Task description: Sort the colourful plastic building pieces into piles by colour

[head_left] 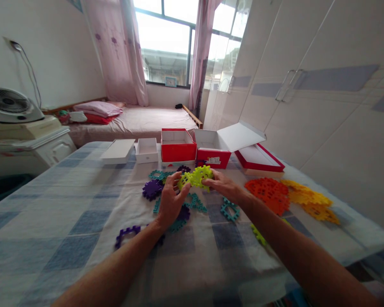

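The left hand [172, 199] and right hand [224, 185] pinch lime-green toothed pieces [198, 175] above the checked tablecloth [70, 238], apparently aligning them, and the next move seems to call for steady, opposed finger pressure.

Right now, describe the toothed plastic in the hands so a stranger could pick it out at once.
On the table with the checked cloth, find the row of boxes along the far side. Just nearer than them, the yellow-green toothed plastic is held between the left hand and the right hand. Its bright colour sets it apart from the teal pieces and purple pieces lying nearby.
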`<state>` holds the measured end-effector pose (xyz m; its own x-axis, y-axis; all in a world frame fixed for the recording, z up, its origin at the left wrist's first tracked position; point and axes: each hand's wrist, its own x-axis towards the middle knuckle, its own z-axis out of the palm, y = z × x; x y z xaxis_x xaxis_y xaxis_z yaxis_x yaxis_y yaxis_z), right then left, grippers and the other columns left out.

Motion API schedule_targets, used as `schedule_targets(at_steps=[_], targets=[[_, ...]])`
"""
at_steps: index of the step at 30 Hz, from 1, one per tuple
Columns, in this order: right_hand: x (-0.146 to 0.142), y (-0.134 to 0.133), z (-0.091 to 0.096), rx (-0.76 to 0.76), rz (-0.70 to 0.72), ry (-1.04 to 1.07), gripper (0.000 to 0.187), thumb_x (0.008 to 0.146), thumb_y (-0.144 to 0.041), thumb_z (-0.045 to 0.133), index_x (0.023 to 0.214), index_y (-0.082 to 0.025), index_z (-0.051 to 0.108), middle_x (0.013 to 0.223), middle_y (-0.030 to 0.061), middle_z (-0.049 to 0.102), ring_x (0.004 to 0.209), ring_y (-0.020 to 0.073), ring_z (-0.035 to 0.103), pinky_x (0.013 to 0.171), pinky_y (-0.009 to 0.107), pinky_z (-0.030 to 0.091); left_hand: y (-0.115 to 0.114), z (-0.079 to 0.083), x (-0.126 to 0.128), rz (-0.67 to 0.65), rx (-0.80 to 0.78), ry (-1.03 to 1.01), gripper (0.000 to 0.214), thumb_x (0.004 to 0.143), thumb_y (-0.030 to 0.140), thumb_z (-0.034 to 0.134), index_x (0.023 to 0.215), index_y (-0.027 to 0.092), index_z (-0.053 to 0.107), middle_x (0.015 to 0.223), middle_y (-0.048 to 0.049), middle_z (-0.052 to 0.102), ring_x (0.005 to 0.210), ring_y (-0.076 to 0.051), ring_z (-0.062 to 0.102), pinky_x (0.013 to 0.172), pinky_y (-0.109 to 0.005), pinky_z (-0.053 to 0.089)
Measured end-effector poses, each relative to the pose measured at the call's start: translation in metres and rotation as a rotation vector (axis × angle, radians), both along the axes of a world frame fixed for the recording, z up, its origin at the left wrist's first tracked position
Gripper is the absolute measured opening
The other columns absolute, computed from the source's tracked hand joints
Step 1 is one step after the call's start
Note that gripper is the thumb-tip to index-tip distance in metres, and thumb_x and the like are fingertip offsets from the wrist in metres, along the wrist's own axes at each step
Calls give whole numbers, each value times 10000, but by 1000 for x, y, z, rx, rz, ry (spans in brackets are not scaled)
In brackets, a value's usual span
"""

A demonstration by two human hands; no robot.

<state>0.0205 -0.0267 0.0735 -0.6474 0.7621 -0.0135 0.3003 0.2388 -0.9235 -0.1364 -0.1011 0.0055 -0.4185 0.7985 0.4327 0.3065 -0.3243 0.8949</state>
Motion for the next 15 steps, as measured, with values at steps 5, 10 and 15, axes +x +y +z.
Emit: schedule_targets(at_steps=[5, 10, 15], targets=[[26, -41, 4, -83, 34, 18, 305, 778, -409, 561, 948, -156, 551, 862, 13, 574, 732, 114, 513, 638, 224, 430, -12, 3, 8, -136, 160, 270, 420, 743, 250, 655, 1138, 227, 513, 1132, -49, 521, 1008, -173, 561, 844, -312, 506], [48, -87, -12, -150, -130, 104, 299, 800, -448, 560, 907, -170, 578, 790, -12, 563, 683, 97, 497, 628, 216, 425, -28, 5, 18, -268, 252, 475, 479, 726, 262, 694, 1164, 225, 505, 1143, -68, 497, 1031, -190, 539, 818, -307, 518], [51, -113, -31, -184, -243, 237, 237, 768, -379, 616, 877, -170, 597, 792, -15, 581, 674, 91, 494, 617, 207, 413, -38, 5, 29, -317, 363, 628, 509, 729, 257, 701, 1185, 208, 480, 1100, -75, 509, 1012, -194, 535, 864, -319, 489]])
